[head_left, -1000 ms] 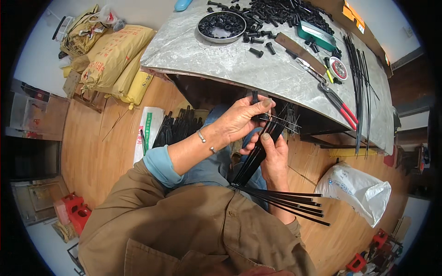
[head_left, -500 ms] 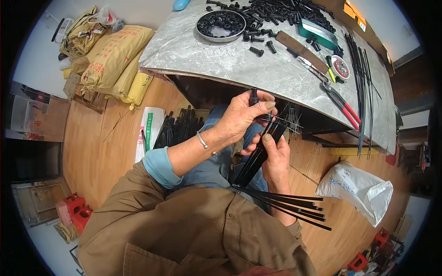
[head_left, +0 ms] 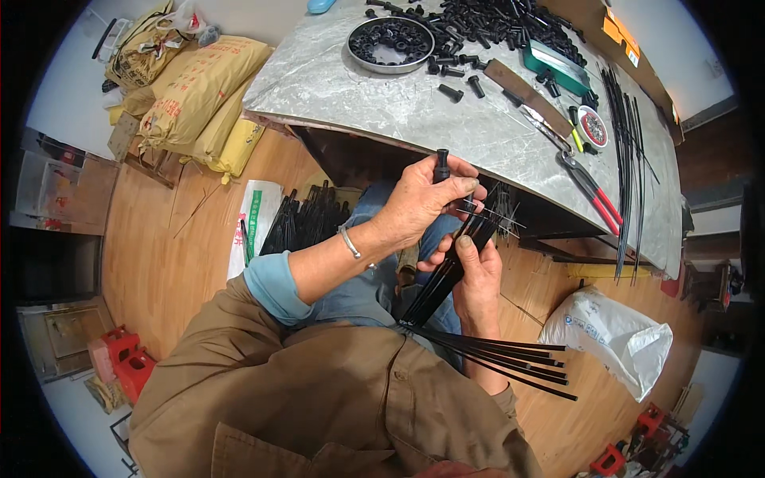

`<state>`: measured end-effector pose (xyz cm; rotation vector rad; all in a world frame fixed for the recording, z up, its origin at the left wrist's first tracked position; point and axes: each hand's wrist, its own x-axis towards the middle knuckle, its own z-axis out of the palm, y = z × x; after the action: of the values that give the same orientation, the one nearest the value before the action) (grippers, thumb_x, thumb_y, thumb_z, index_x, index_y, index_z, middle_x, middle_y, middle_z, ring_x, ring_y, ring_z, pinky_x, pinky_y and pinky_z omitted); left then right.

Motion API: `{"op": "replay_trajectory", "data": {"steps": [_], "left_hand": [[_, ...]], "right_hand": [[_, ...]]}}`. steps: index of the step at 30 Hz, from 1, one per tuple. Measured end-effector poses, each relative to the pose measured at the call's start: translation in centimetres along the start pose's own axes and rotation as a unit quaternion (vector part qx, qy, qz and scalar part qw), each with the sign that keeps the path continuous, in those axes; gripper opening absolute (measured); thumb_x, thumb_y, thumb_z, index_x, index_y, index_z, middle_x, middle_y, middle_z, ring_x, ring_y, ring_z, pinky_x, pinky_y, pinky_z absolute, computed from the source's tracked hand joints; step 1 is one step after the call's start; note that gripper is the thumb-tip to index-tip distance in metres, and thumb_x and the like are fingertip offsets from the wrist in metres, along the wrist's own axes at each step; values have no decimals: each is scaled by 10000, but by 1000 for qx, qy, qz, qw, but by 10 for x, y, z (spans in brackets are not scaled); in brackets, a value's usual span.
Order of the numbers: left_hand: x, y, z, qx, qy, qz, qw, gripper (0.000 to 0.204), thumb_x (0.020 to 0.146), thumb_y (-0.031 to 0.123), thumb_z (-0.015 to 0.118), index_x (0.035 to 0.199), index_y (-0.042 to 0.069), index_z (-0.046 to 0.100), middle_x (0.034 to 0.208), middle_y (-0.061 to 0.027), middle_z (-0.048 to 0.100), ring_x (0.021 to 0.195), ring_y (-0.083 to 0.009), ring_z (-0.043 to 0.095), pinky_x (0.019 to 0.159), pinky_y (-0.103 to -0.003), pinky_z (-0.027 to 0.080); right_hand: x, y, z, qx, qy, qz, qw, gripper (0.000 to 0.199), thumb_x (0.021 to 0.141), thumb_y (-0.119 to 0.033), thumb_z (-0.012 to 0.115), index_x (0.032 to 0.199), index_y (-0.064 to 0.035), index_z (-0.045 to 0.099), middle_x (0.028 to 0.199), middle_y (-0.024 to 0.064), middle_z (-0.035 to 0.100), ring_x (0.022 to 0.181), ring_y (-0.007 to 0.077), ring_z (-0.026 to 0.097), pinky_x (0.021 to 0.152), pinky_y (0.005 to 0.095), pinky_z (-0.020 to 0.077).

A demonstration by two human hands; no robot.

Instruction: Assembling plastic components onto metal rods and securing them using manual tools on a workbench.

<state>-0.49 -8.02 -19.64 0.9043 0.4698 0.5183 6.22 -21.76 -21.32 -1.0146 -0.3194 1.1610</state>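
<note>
The grey tabletop (head_left: pixel 319 95) carries a heap of black plugs (head_left: pixel 510 24) toward its far edge, lying loose, so many appear unused. Off its near edge, a bundle of long black rods (head_left: pixel 437 287) slants over the lap (head_left: pixel 319 374), its lower ends fanned out. The right hand (head_left: pixel 480 275) has its grip closed around the bundle's upper part. The left hand (head_left: pixel 418 199) has its grip pinched on a single black plug (head_left: pixel 442 163), upright beside that near edge. Whether this plug sits on a rod, I cannot tell.
</note>
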Motion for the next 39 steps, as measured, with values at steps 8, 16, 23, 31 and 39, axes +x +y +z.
{"op": "replay_trajectory", "data": {"steps": [8,16,23,31,39], "left_hand": [[-1,2,2,1,0,-9,1000,160,912,92,589,1048,17,550,965,-140,654,876,-203,662,742,-299,557],[-3,15,4,41,-18,-36,998,180,889,101,624,1028,4,561,960,-145,661,802,-163,652,681,-271,558],[3,17,-5,68,-39,-21,997,185,863,132,649,992,10,596,941,-124,675,840,-151,647,746,-285,528],[-3,13,-9,132,-33,-22,990,401,938,316,569,1151,-24,568,992,-106,634,780,-109,601,680,-237,493],[-20,5,-1,184,13,-40,982,250,822,98,718,1010,-13,596,699,-11,598,561,-56,522,484,-183,419]], "right_hand": [[0,-2,2,-4,-1,6,1000,203,966,-162,501,1093,-3,491,854,86,586,714,165,620,639,361,605],[2,4,2,-8,18,-20,1000,180,961,-170,520,1039,-10,496,834,82,577,673,148,595,592,340,594],[-3,-4,15,-42,58,-29,997,170,945,-168,557,998,-11,520,816,78,579,653,146,600,556,315,581],[-1,-1,6,-10,57,-36,998,174,933,-164,578,1010,-10,550,829,59,589,661,136,607,563,298,578],[0,-3,12,-40,65,-63,995,184,937,-189,579,1050,-45,599,816,25,629,664,83,587,564,244,520]]}}
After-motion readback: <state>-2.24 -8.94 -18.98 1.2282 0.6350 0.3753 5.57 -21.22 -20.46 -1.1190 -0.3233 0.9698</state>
